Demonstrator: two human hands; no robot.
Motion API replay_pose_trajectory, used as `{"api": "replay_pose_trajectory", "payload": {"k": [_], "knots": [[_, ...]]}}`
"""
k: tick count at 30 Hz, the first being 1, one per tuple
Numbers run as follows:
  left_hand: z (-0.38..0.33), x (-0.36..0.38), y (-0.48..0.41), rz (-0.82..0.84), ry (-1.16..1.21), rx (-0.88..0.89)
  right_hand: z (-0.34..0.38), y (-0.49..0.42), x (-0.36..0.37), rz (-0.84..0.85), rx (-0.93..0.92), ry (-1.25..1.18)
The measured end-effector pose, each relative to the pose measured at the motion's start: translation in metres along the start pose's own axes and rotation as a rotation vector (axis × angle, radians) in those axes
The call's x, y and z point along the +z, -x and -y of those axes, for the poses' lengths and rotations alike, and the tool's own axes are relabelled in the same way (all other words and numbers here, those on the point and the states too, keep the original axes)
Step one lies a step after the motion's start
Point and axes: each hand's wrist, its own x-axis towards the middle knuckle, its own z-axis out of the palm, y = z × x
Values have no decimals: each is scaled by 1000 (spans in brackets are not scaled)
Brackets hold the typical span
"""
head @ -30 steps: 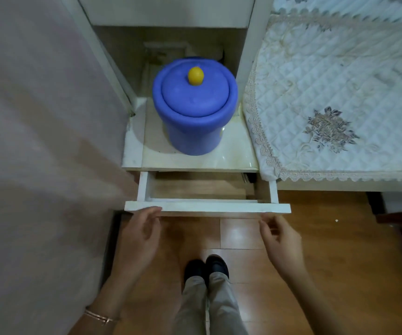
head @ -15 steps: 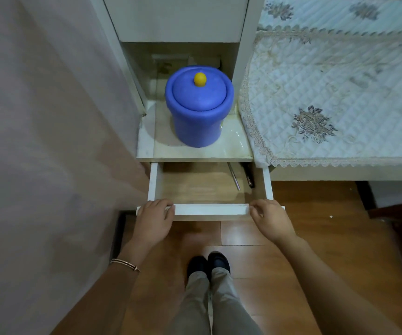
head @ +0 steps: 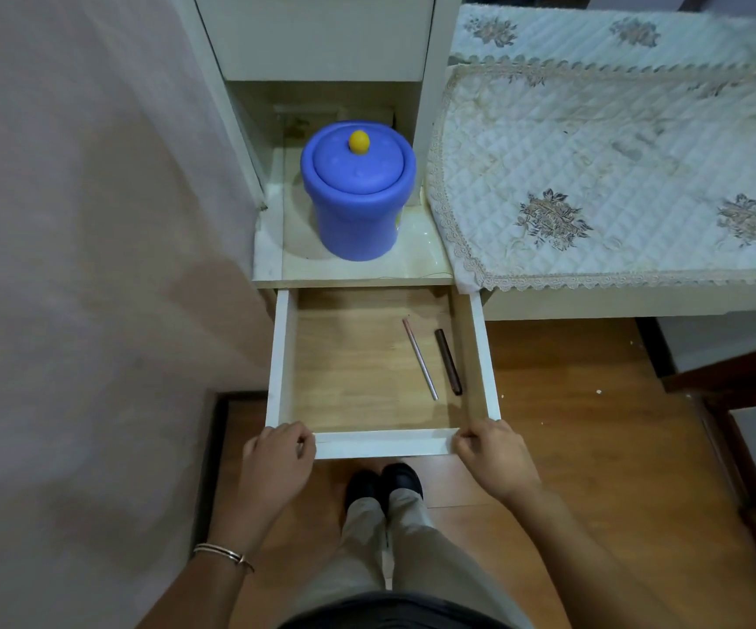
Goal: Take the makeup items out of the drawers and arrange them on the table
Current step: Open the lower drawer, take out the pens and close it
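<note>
Head view: open drawer (head: 383, 444) with slim pencil (head: 419, 358) beside dark pencil (head: 448, 361).

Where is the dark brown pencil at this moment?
The dark brown pencil lies on the floor of the open drawer, near its right wall, just right of the thin pink pencil, in the head view.

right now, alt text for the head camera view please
Both hands, left hand and right hand, grip the front corners of an open white drawer holding a thin pink pencil beside a dark brown pencil. Above, a lidded blue container sits on a shelf beside a quilt-covered table.
</note>
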Motion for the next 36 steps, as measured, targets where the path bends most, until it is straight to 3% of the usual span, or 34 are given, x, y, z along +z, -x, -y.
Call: {"api": "replay_pose_trajectory", "payload": {"k": [12, 16, 22, 25, 28, 36], "knots": [[-13, -10, -16, 83, -166, 44, 0, -3, -3, 11, 27, -38], [-52, -6, -39, 201, -47, 34, -1, -17, -13, 85, 34, -22], [-124, 36, -97, 329, 137, -44, -8, -42, -32, 64, 39, -158], [-146, 54, -125, 315, 149, -139, -17, -58, -41, 55, 38, -195], [-160, 62, -145, 306, -11, -200, -22, -73, -45, 99, 23, -157], [-162, 75, -158, 276, -61, -257, 15, -112, -41, 219, -58, -111]]}}
